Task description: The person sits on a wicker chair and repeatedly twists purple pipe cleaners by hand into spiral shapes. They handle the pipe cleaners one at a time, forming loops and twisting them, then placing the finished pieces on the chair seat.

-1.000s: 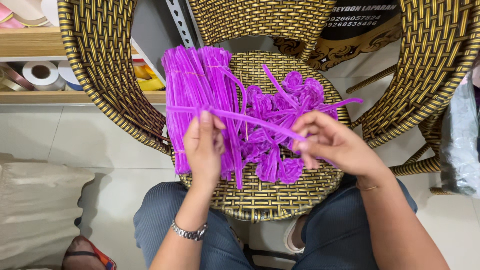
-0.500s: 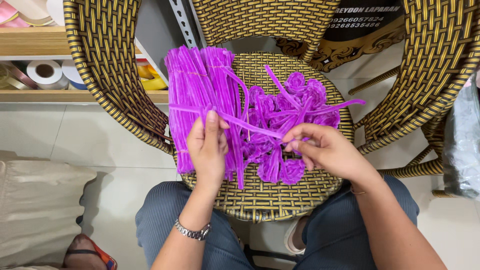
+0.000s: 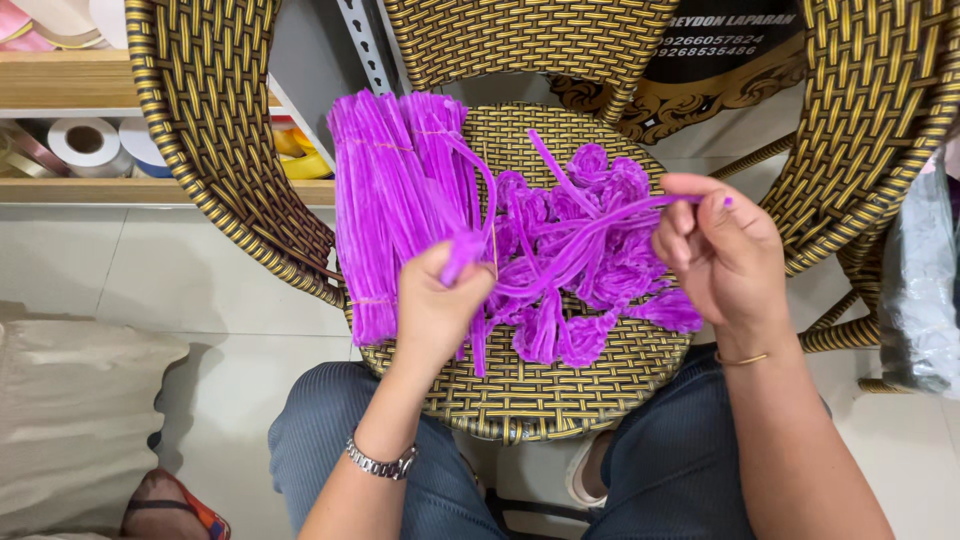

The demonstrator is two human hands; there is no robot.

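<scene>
A thick bundle of straight purple pipe cleaners (image 3: pixel 385 200) lies on the left of a woven wicker chair seat (image 3: pixel 530 395). To its right sits a pile of bent, looped purple pipe cleaners (image 3: pixel 590 260). My left hand (image 3: pixel 435 310) pinches one end of a few purple pipe cleaners (image 3: pixel 585 232) that stretch across the pile. My right hand (image 3: pixel 720 250) grips their other end, raised above the seat's right side. A metal watch is on my left wrist and a thin bracelet on my right.
Wicker chair arms rise at left (image 3: pixel 200 130) and right (image 3: pixel 880 120). A wooden shelf (image 3: pixel 70 190) with tape rolls (image 3: pixel 88 145) stands at the far left. A beige cushion (image 3: pixel 70 420) lies on the tiled floor. A grey plastic bag (image 3: pixel 925 290) hangs at right.
My right hand has moved right and up, drawing the strands taut across the pile. My left hand has closed its fingers on their other end.
</scene>
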